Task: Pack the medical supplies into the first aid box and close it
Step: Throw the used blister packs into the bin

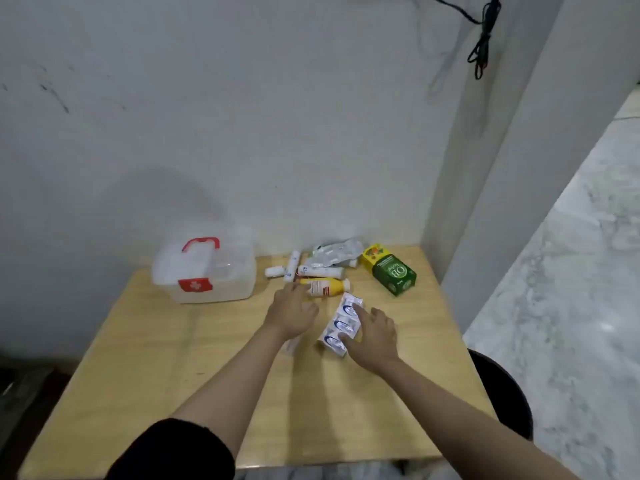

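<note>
The black sleeve (173,452) sits nearest. Both hands lie spread and empty: right hand (375,332) on the blister strip (341,323), left hand (291,311) by the yellow bottle (325,287). The strip looks light and bendy; lift it by its edges.

green box (394,274), yellow bottle (325,286), red handle (201,243)

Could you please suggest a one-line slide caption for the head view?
Both hands reach for supplies: right hand on blister strip, left hand near yellow bottle, first aid box closed.

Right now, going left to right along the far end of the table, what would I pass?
First aid box → small white roll → yellow bottle → green carton. The tubes and foil packets between overlap too much to order.
</note>
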